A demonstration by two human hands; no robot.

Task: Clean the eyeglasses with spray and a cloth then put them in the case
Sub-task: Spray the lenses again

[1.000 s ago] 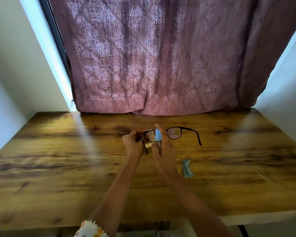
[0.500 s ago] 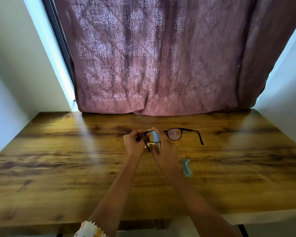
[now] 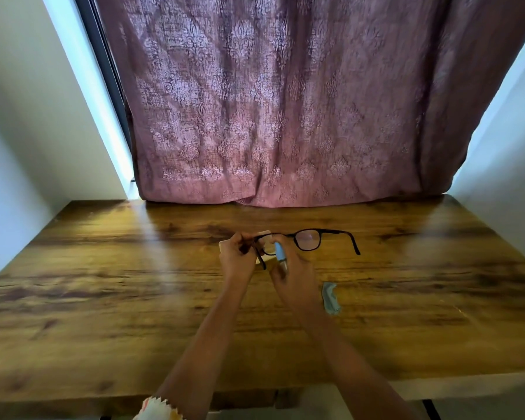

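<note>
Hands: left hand (image 3: 236, 258) pinched on the left temple hinge of the eyeglasses (image 3: 308, 240); right hand (image 3: 291, 275) wrapped round a small blue spray bottle (image 3: 280, 255), nozzle aimed at the left lens.

Curtain (image 3: 273, 101): mauve, patterned, hanging to the back edge of the counter.

Counter (image 3: 103, 283): dark wood grain, bearing all items.

Case (image 3: 225, 245): pale, flat, mostly hidden behind the left hand; open or closed cannot be told.

Eyeglasses: dark thin frame, held just above the counter, right temple unfolded and free. Judged light, rigid, fragile at hinges, lenses smear-prone and slippery once wet; best gripped by frame rim or temple, never lens faces.

Cloth (image 3: 331, 298): blue-grey, crumpled, soft, lying on the counter just right of the right wrist, untouched.

Spray bottle: slim, light, likely slick plastic.
</note>
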